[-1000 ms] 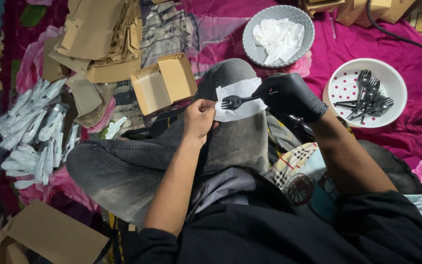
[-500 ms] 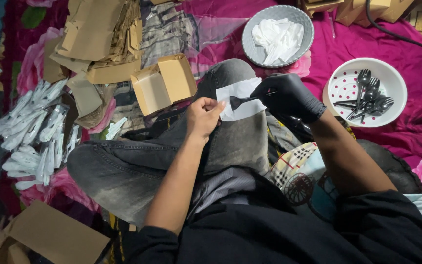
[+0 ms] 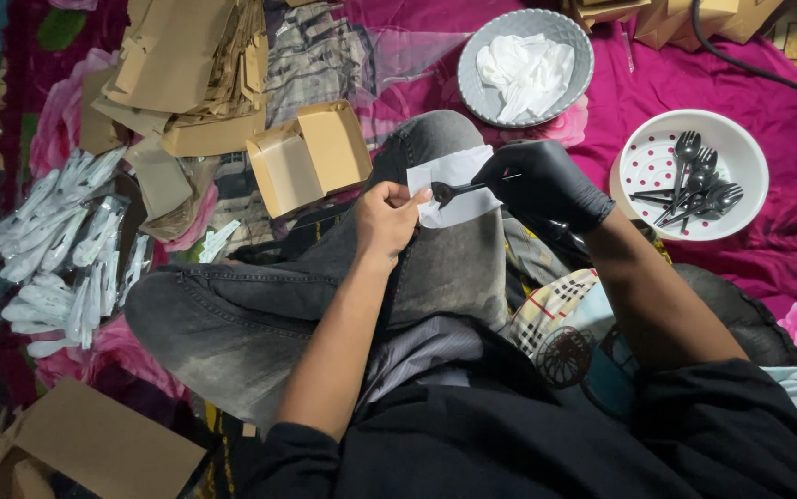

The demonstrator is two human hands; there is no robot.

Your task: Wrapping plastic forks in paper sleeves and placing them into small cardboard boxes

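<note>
Open cardboard box [image 3: 309,157] crowds the left; magenta cloth [image 3: 685,79] between bowls lies free.

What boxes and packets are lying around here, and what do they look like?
Open brown cardboard box: beside the raised knee, small and square, lid up.
Stack of flat brown cartons: top left, folded and unassembled.
Pile of clear wrapped packets: far left, long, thin, whitish.
Brown cardboard box: bottom left corner, partly cut off.
More brown cartons: top right edge.
No screens or signs.
</note>
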